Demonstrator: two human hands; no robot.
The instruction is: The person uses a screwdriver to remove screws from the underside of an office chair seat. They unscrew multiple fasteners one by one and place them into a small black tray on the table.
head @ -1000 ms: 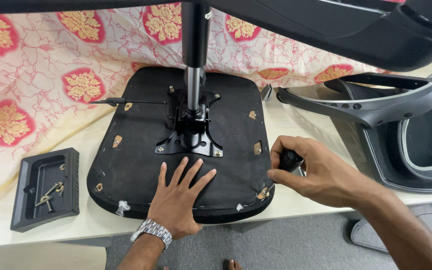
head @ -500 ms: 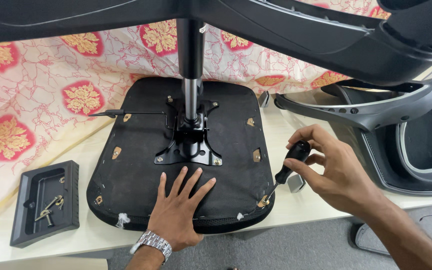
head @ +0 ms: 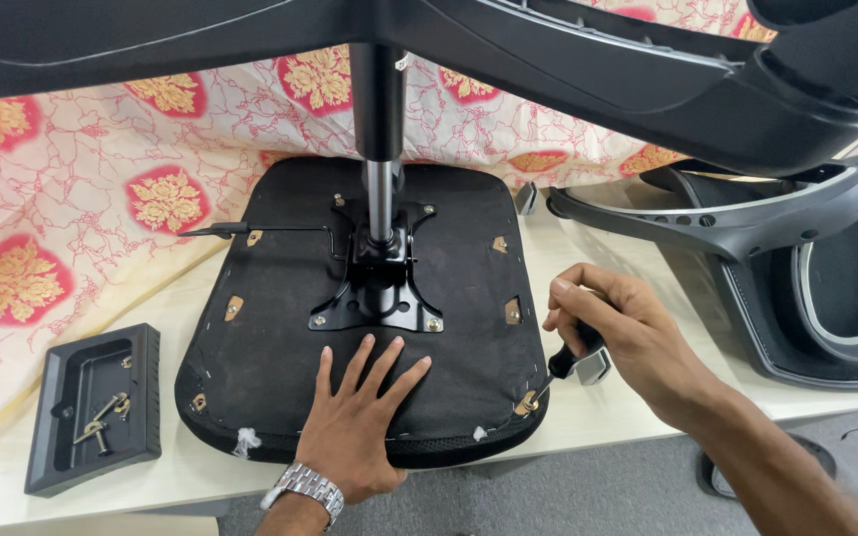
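An upturned black chair seat [head: 280, 328] lies on the table, with a black metal plate [head: 377, 298] and a gas-lift column [head: 377, 129] rising from its middle. My left hand [head: 355, 427] presses flat on the seat's near edge, fingers spread, a metal watch on the wrist. My right hand [head: 613, 337] grips a black-handled screwdriver [head: 566, 365]. Its tip sits on a brass-coloured fitting [head: 526, 403] at the seat's near right corner.
A black plastic tray [head: 141, 387] with loose bolts sits at the near left. A chair backrest and armrest frame [head: 747, 223] lies at the right. The chair's star base [head: 647, 69] looms overhead. A red-and-cream floral cloth [head: 71, 228] covers the back.
My right hand lifted off the screwdriver handle and regripped it lower down, the tip staying at the corner fitting. My left hand has stayed flat on the seat.
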